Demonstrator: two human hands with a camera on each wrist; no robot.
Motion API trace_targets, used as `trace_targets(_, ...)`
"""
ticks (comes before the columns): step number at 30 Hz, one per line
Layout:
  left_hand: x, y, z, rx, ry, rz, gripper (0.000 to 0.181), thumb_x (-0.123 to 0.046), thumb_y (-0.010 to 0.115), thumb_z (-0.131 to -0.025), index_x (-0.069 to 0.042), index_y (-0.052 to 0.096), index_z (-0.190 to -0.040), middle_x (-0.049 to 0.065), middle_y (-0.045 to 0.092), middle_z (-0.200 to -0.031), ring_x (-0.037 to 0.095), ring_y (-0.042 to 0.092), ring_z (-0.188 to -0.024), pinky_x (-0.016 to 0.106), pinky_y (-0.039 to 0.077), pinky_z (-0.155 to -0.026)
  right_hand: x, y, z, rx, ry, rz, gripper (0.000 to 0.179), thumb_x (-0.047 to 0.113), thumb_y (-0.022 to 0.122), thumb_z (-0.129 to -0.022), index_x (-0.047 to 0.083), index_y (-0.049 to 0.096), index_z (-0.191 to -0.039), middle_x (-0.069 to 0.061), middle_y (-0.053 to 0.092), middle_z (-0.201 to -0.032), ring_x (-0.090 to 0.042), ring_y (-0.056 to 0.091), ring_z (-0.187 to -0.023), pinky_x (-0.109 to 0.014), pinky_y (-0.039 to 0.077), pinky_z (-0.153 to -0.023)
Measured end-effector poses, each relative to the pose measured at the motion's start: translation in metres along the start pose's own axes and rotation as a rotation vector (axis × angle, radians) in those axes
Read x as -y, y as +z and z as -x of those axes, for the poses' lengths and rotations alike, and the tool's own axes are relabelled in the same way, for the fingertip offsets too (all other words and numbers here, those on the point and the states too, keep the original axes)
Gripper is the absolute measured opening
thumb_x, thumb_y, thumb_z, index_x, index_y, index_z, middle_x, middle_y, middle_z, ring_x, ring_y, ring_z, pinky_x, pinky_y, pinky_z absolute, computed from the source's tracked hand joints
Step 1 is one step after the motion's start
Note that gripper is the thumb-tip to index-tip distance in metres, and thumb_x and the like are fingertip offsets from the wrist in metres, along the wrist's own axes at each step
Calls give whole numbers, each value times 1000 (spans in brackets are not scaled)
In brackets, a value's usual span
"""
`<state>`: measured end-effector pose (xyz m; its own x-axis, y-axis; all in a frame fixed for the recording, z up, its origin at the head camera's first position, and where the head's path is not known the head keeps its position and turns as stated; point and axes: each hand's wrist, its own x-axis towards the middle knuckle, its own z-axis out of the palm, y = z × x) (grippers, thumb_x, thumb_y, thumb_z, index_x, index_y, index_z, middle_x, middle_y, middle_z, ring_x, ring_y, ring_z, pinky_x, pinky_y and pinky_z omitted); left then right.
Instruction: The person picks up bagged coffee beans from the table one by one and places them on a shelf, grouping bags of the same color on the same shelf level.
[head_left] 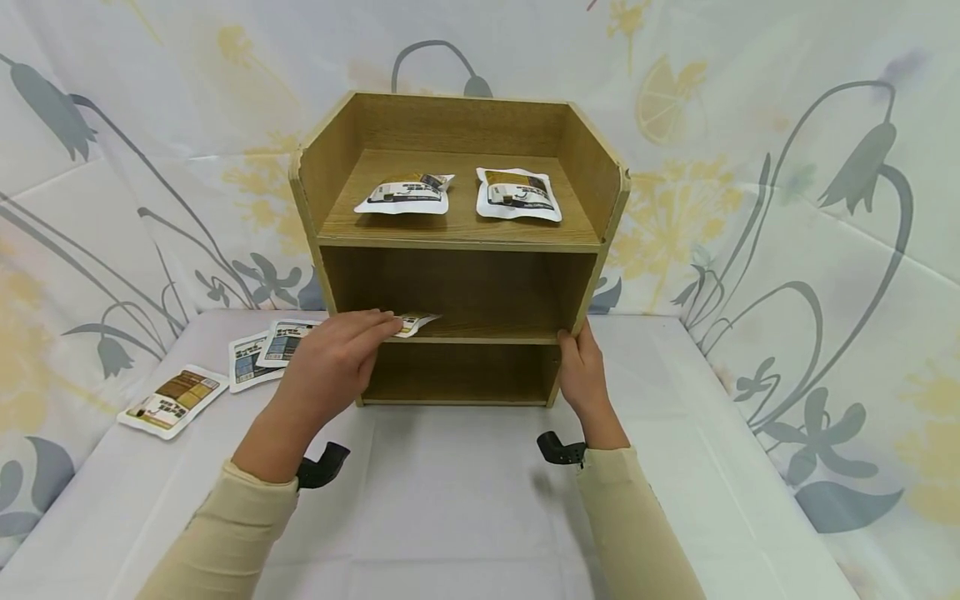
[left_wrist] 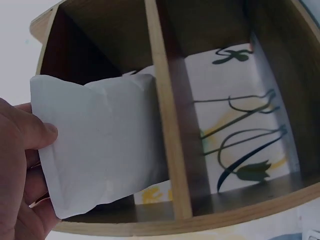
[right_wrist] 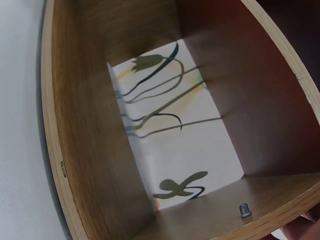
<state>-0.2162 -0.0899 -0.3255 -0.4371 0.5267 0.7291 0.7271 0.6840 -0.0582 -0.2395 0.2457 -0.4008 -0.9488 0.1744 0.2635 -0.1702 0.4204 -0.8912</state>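
Note:
A small wooden shelf unit (head_left: pixel 457 244) stands on the white-covered table. My left hand (head_left: pixel 330 367) pinches a flat sealed pouch (head_left: pixel 415 323) by one edge at the left side of the middle compartment. In the left wrist view the pouch's plain white face (left_wrist: pixel 105 145) shows, thumb on that face and fingers behind. Its far end reaches inside, overlapping the shelf board (left_wrist: pixel 167 115). My right hand (head_left: pixel 583 371) grips the unit's right side panel near the middle board; in the right wrist view only a bit of its fingers (right_wrist: pixel 300 227) shows behind the panel edge.
On the top shelf sit two white, brown-printed pouches, one left (head_left: pixel 405 194) and one right (head_left: pixel 517 196). Left of the unit, the table holds two overlapping blue-printed pouches (head_left: pixel 247 367) and a yellow-brown one (head_left: pixel 174 402). A floral cloth (head_left: pixel 787 208) hangs behind.

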Motion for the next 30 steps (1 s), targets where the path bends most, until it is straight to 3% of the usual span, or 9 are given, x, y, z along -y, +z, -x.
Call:
trace_targets(8,0,13,-3,92,-29,8,39,9,69,-80,-7,69,-116,11,70,-116,31,65,-111,45,52,-97,0,1,0,-10,-16,19,50,34,29,-102,24,29,-152,-13,43,-149,-31,41,-137,-55,35,-111)
trace_targets(15,0,25,-9,139,-30,20,40,9,67,-81,-6,67,-118,12,68,-118,31,64,-111,44,52,-97,1,1,0,-6,-7,20,51,34,28,-102,24,28,-152,-13,42,-150,-32,41,-137,-57,35,-111)
trace_targets(25,-1,35,-16,242,-97,15,40,7,64,-85,-8,65,-122,12,65,-124,31,62,-115,43,50,-101,-1,1,0,-8,0,11,50,32,29,-103,24,28,-152,-13,42,-149,-31,41,-137,-55,35,-111)
trace_targets(30,0,40,-19,264,-117,-1,40,6,63,-86,-9,64,-123,11,64,-126,30,62,-115,42,51,-99,-1,1,0,-13,-5,6,50,32,29,-103,25,28,-152,-13,43,-149,-31,42,-136,-56,35,-111)
